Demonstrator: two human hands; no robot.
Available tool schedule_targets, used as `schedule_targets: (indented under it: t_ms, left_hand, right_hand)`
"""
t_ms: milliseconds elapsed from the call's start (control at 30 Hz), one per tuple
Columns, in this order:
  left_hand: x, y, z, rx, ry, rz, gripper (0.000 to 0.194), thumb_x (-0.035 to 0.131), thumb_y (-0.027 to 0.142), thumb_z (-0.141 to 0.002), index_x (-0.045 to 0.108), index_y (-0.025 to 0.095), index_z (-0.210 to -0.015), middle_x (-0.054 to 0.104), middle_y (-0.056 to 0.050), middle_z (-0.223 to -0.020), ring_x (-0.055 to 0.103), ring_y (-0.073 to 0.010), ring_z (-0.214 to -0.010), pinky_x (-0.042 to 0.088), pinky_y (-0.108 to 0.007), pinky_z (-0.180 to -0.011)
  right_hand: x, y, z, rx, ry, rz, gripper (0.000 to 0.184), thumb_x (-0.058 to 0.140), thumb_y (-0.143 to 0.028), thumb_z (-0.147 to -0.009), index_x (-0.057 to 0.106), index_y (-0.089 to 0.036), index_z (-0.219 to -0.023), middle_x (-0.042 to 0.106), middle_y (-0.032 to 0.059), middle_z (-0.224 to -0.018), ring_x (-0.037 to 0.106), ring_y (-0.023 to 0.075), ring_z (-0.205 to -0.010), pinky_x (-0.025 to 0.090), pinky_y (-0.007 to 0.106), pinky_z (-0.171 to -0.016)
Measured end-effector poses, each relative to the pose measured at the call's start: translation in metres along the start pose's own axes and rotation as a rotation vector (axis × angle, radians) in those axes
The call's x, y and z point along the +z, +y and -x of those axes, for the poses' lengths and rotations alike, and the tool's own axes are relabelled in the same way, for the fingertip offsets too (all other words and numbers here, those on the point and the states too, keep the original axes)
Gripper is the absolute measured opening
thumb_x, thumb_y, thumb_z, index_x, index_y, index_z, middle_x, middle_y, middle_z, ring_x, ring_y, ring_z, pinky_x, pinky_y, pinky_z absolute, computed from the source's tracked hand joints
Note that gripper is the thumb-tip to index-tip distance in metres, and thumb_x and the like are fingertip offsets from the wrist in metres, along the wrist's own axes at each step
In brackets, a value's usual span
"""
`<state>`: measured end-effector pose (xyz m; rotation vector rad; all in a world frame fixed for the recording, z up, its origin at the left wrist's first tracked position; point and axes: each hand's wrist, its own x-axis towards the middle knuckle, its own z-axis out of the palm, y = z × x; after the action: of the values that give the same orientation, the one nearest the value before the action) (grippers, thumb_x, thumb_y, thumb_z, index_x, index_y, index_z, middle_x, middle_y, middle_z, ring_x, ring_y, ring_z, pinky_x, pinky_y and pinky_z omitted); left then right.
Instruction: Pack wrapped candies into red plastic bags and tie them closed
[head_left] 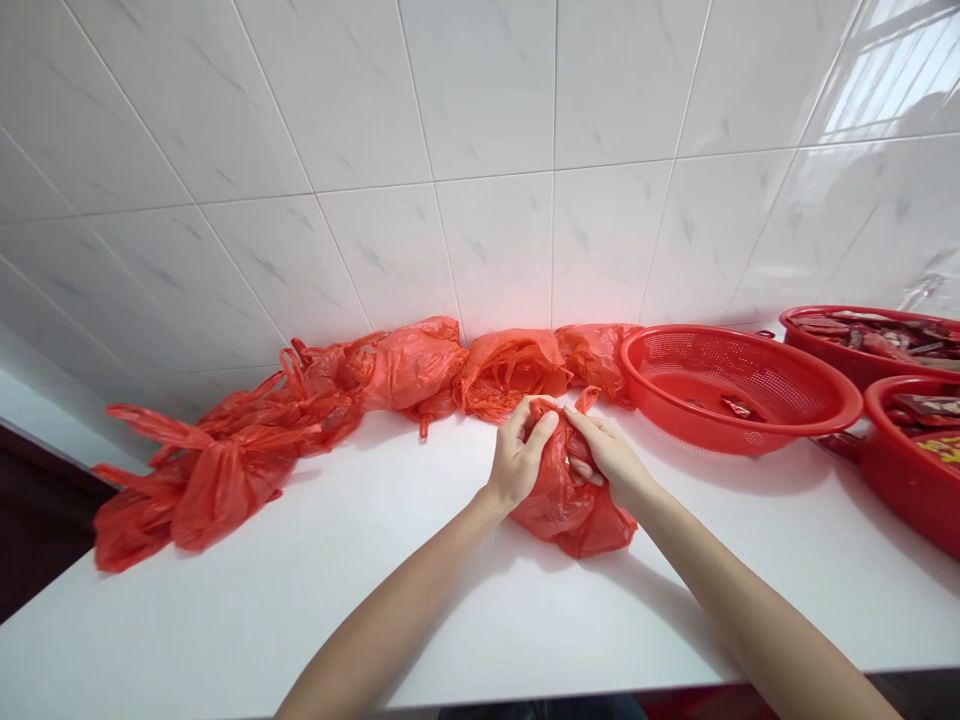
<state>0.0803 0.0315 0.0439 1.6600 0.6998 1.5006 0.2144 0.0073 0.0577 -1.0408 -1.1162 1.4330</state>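
Observation:
A red plastic bag (574,505) sits crumpled near the middle of the white tabletop, its top gathered between my hands. My left hand (520,452) pinches the gathered plastic, thumb uppermost. On the other side, my right hand (604,452) has its fingers closed round the bag's neck. A loose corner of plastic sticks up just behind the right fingers. What the bag contains, if anything, cannot be made out.
Along the tiled wall (495,240) lies a row of red plastic bags (416,365), some knotted. To the right stands a red colander (750,428) with a few small packets inside. Beyond it, two red baskets (907,480) hold many dark packets. The white table (360,590) ends at the front.

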Motion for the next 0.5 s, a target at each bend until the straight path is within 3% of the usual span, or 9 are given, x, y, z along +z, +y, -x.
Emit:
schedule_targets:
  t_ms: [200, 300, 400, 500]
  left_hand:
    - [-0.014, -0.002, 0.003, 0.262, -0.254, -0.240, 0.036, 0.052, 0.045, -0.098, 0.077, 0.020, -0.095, 0.063, -0.003, -0.077, 0.059, -0.0166, -0.074, 0.050, -0.031, -0.076]
    - [-0.015, -0.005, 0.003, 0.286, -0.268, -0.283, 0.034, 0.048, 0.038, -0.099, 0.079, 0.021, -0.099, 0.060, -0.002, -0.077, 0.059, -0.0150, -0.071, 0.050, -0.029, -0.072]
    - [-0.013, -0.007, 0.003, 0.274, -0.242, -0.348, 0.025, 0.061, 0.029, -0.091, 0.074, 0.022, -0.112, 0.066, -0.003, -0.085, 0.061, -0.0156, -0.076, 0.052, -0.030, -0.077]
    - [-0.011, -0.006, 0.002, 0.183, -0.193, -0.368, 0.043, 0.069, 0.024, -0.084, 0.064, 0.022, -0.126, 0.072, -0.004, -0.103, 0.064, -0.0168, -0.084, 0.053, -0.031, -0.084]
  right_hand:
    - [-0.005, 0.000, -0.003, 0.022, -0.028, -0.088, 0.054, 0.073, -0.068, -0.071, 0.052, -0.019, -0.062, 0.049, -0.0058, -0.042, 0.029, 0.0037, -0.031, 0.038, 0.020, -0.038]
    - [-0.008, -0.001, -0.004, 0.013, -0.007, -0.121, 0.055, 0.080, -0.066, -0.066, 0.050, -0.020, -0.060, 0.045, -0.0074, -0.042, 0.031, 0.0042, -0.032, 0.037, 0.021, -0.037]
    - [-0.010, -0.003, -0.004, -0.011, 0.007, -0.139, 0.053, 0.083, -0.064, -0.063, 0.055, -0.019, -0.064, 0.046, -0.0068, -0.046, 0.034, 0.0050, -0.035, 0.029, 0.020, -0.034]
    - [-0.011, -0.004, -0.003, -0.050, 0.010, -0.114, 0.050, 0.083, -0.062, -0.065, 0.058, -0.018, -0.066, 0.050, -0.0056, -0.050, 0.037, 0.0057, -0.038, 0.028, 0.021, -0.036]
